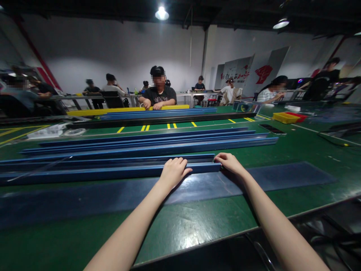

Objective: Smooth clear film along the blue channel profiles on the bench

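Observation:
A long blue channel [113,171] with raised side walls lies across the table in front of me. My left hand [174,171] is closed over its near wall, a short way in from the right end, with the thumb pointing right. At that right end, my right hand [229,162] has its fingers bent together against the channel's tip; whether they pinch anything small there is hidden. Under and in front of the channel lies a flat translucent sheet [270,177]. A thin clear strip [42,168] rests across the channel's left part.
More blue channels [158,145] lie parallel behind. Farther back are a black rail [169,121], a phone [272,129], a yellow tray [284,117] and a clear box [245,106]. A person [159,92] sits opposite with hands at a yellow bar [124,110]. The green table's [197,233] front edge is near me.

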